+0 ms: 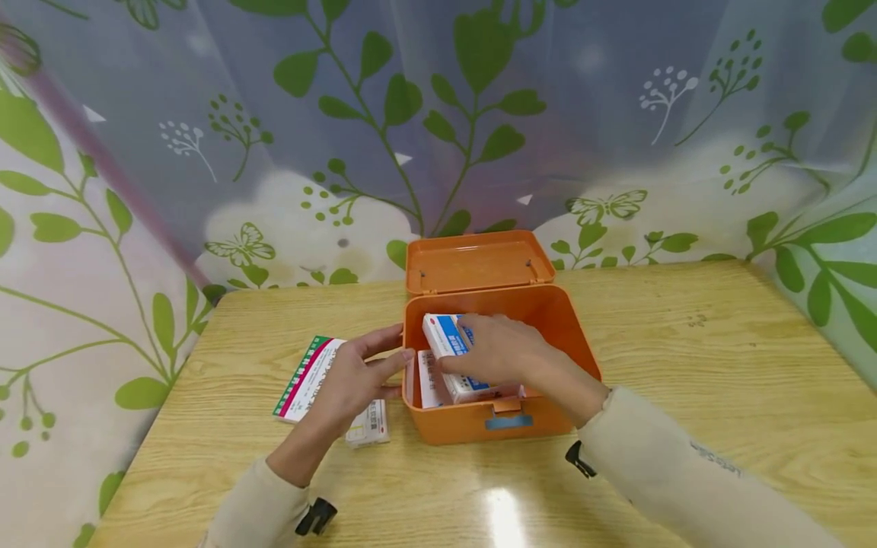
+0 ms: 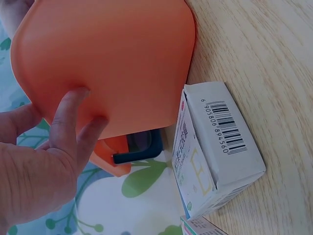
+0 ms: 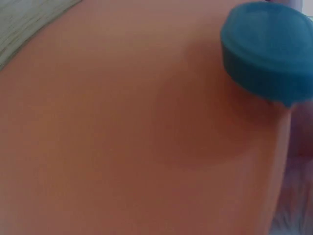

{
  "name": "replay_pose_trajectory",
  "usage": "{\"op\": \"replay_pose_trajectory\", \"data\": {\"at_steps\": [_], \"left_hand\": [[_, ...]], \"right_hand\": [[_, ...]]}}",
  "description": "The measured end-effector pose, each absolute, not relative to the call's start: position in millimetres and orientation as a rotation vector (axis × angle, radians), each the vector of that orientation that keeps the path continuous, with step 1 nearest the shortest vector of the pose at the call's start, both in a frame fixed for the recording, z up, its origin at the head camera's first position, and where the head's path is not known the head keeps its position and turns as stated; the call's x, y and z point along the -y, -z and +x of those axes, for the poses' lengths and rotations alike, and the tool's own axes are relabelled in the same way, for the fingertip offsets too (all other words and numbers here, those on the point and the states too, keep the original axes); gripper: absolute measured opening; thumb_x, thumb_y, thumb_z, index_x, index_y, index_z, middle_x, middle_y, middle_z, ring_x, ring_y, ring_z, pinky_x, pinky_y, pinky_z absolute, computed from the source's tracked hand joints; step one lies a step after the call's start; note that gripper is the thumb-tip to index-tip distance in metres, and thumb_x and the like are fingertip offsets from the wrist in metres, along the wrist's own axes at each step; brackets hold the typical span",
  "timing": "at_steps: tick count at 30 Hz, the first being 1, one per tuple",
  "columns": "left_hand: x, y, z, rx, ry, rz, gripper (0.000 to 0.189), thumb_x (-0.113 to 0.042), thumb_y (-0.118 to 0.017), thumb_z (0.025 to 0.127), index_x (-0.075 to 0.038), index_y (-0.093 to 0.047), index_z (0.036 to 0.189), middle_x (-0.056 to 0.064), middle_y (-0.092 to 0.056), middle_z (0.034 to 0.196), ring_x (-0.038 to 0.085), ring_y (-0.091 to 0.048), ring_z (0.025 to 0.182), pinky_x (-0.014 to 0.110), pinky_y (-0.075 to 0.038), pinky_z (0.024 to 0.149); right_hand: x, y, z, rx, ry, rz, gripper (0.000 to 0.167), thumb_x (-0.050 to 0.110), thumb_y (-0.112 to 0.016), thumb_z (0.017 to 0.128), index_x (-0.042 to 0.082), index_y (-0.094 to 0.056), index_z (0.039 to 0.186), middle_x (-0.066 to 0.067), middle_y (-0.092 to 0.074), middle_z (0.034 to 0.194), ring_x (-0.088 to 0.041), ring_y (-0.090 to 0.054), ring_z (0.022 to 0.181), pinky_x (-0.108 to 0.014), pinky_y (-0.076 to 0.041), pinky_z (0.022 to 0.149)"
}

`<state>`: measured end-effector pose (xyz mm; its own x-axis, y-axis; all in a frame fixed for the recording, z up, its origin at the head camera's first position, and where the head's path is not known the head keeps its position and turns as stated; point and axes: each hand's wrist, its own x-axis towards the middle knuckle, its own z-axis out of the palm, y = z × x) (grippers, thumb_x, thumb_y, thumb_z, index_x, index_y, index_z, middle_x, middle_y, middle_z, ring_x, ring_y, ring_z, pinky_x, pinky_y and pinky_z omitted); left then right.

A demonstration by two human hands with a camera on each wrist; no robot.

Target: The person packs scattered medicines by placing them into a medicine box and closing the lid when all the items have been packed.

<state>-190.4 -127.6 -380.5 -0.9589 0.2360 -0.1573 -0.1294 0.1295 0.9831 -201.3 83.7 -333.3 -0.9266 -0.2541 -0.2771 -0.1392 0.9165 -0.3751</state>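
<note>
Green, white and magenta, a flat medicine carton (image 1: 301, 380) lies on the wood-grain table (image 1: 205, 396), partly hidden by the left hand (image 1: 351, 378), whose spread fingers touch an orange box (image 1: 452, 426)'s left wall. Below that hand lies a smaller white carton (image 1: 370, 426). Inside the orange box, right of another pale carton (image 1: 428, 384), the right hand (image 1: 503, 350) grips a blue-and-white medicine carton (image 1: 447, 335).

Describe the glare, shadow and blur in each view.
Head: a glare patch whitens the table before the orange box; left wrist: crisp barcode on the white carton, soft shadows where the left hand touches; right wrist: box wall dim, soft.
</note>
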Motion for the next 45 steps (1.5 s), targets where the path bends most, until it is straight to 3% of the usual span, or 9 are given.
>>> {"op": "replay_pose_trajectory", "data": {"at_steps": [10,17,22,25,28,32,41,45], "left_hand": [[128,382,-191,-2.16,-1.878,0.133,0.047,-0.016,-0.065,0.092,-0.012,-0.053,0.138,0.012,-0.053,0.133,0.03,-0.063,0.103,0.039,-0.057,0.072],[128,382,-191,-2.156,-1.887,0.125,0.047,-0.018,-0.066,0.092,-0.011,-0.053,0.137,0.012,-0.054,0.133,0.031,-0.063,0.104,0.039,-0.057,0.071],[128,382,-190,-2.133,-1.909,0.13,0.049,-0.017,-0.065,0.092,-0.009,-0.051,0.138,0.014,-0.052,0.134,0.03,-0.063,0.105,0.039,-0.057,0.072],[129,381,-189,-2.134,-1.909,0.124,0.049,-0.017,-0.065,0.093,-0.008,-0.051,0.139,0.014,-0.052,0.134,0.03,-0.062,0.106,0.039,-0.057,0.072],[129,381,-188,-2.133,-1.911,0.126,0.049,-0.018,-0.065,0.093,-0.008,-0.05,0.139,0.015,-0.051,0.135,0.031,-0.062,0.107,0.039,-0.057,0.072],[128,381,-188,-2.131,-1.909,0.132,0.049,-0.018,-0.065,0.093,-0.008,-0.05,0.139,0.015,-0.051,0.135,0.032,-0.061,0.107,0.038,-0.057,0.072],[127,381,-189,-2.129,-1.911,0.125,0.048,-0.019,-0.065,0.093,-0.009,-0.051,0.138,0.014,-0.051,0.134,0.032,-0.061,0.108,0.039,-0.057,0.072],[128,382,-189,-2.135,-1.91,0.116,0.047,-0.019,-0.064,0.093,-0.009,-0.052,0.138,0.014,-0.052,0.134,0.033,-0.062,0.106,0.039,-0.057,0.072]], "right_hand": [[-59,349,-204,-2.721,0.474,-0.182,0.093,0.066,-0.057,0.083,0.004,-0.032,0.147,-0.019,-0.048,0.133,-0.032,-0.052,0.11,-0.049,-0.045,0.093],[-49,356,-202,-2.714,0.42,-0.151,0.099,0.069,-0.057,0.081,0.001,-0.03,0.147,-0.024,-0.044,0.136,-0.034,-0.055,0.106,-0.049,-0.048,0.09],[-54,359,-202,-2.697,0.435,-0.221,0.075,0.059,-0.058,0.087,0.0,-0.048,0.133,-0.018,-0.056,0.114,-0.028,-0.057,0.094,-0.042,-0.049,0.081],[-57,361,-202,-2.69,0.483,-0.24,0.064,0.048,-0.065,0.087,0.003,-0.051,0.131,-0.014,-0.056,0.106,-0.026,-0.055,0.088,-0.041,-0.048,0.082],[-58,362,-201,-2.703,0.49,-0.238,0.072,0.044,-0.069,0.086,0.003,-0.044,0.14,-0.017,-0.054,0.118,-0.027,-0.054,0.093,-0.044,-0.047,0.091],[-58,365,-201,-2.735,0.46,-0.223,0.08,0.046,-0.07,0.085,0.003,-0.038,0.144,-0.02,-0.051,0.125,-0.027,-0.056,0.094,-0.044,-0.048,0.092],[-57,369,-202,-2.781,0.415,-0.209,0.081,0.048,-0.069,0.084,0.006,-0.037,0.144,-0.021,-0.051,0.123,-0.029,-0.058,0.094,-0.045,-0.049,0.09],[-59,367,-201,-2.804,0.374,-0.211,0.076,0.051,-0.069,0.083,0.008,-0.043,0.14,-0.012,-0.059,0.111,-0.026,-0.058,0.089,-0.044,-0.05,0.085]]}}
